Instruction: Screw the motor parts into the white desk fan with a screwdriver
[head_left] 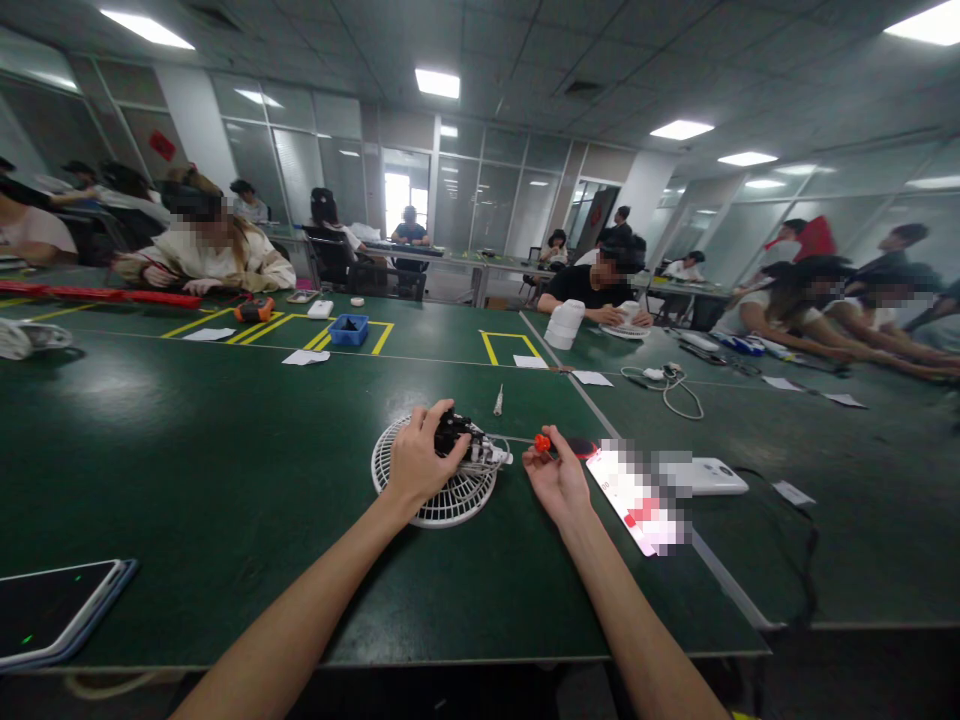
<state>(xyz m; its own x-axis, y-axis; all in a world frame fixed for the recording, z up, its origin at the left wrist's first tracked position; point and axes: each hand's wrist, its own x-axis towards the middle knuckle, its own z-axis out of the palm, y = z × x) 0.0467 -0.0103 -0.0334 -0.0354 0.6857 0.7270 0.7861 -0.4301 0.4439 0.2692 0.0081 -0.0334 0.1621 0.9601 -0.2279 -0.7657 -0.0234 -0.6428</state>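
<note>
A round white fan grille (442, 515) lies on the green table in front of me. On top of it sits a black motor assembly (452, 432) with white parts and a loose pale cable at its right side. My left hand (420, 460) is closed around the motor assembly, thumb on its near side. In my right hand (556, 478) is a screwdriver (581, 448) with a red and black handle. Its thin shaft points left toward the motor assembly; whether the tip touches is unclear. Just beyond them a small clear-and-white pointed piece (499, 400) lies on the table.
A lit phone (626, 500) and a white device (709, 476) lie right of my right hand. Another phone (60, 610) is at the near left. A blue bin (349, 330), paper slips and a white cable (675, 385) lie farther off. Other people work around the tables.
</note>
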